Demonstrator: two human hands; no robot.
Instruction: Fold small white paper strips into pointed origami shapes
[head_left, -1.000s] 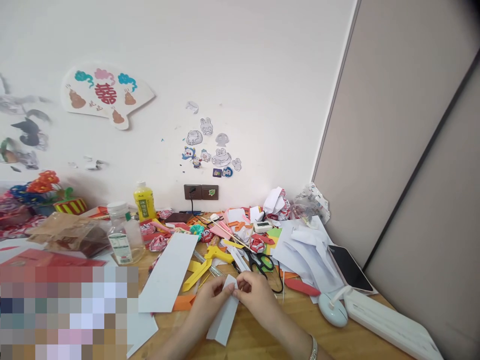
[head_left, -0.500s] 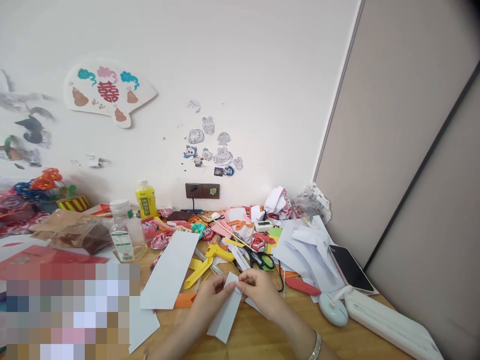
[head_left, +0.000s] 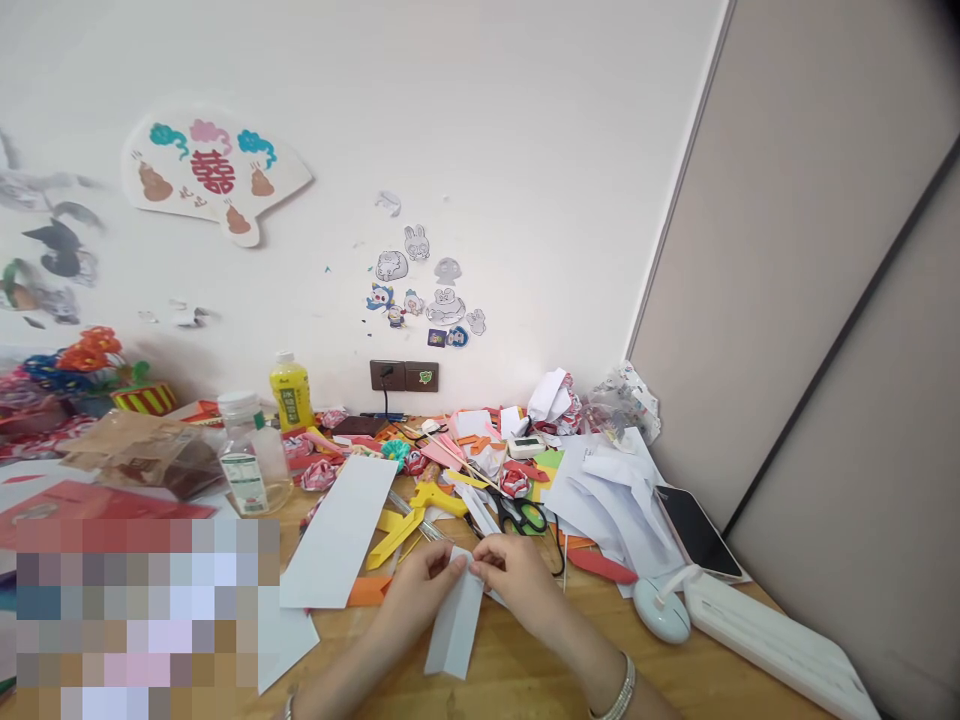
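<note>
A narrow strip of white paper point(head_left: 454, 630), creased lengthwise, hangs down between my hands above the wooden table. My left hand point(head_left: 424, 588) pinches its upper left edge, thumb on top. On the upper right edge, my right hand point(head_left: 513, 578) grips with thumb and bent fingers. Left of my hands lies a long white paper sheet point(head_left: 341, 530), with an orange folded paper piece point(head_left: 369, 590) beside it. Just beyond are a yellow glue gun point(head_left: 439, 497), a yellow folded paper strip point(head_left: 396, 540) and black-handled scissors point(head_left: 523, 513).
Crumpled paper flowers point(head_left: 515, 482) and scraps crowd the back. A clear jar point(head_left: 251, 465) and a yellow bottle point(head_left: 291, 392) stand at left. At right lie white papers point(head_left: 600, 500), a phone point(head_left: 701, 532), a pale-blue rounded base point(head_left: 661, 612) and a long white device point(head_left: 776, 640).
The strip has turned a little more upright, its lower end shifting right. My left thumb has slid slightly left along its top. Both hands keep hold of it.
</note>
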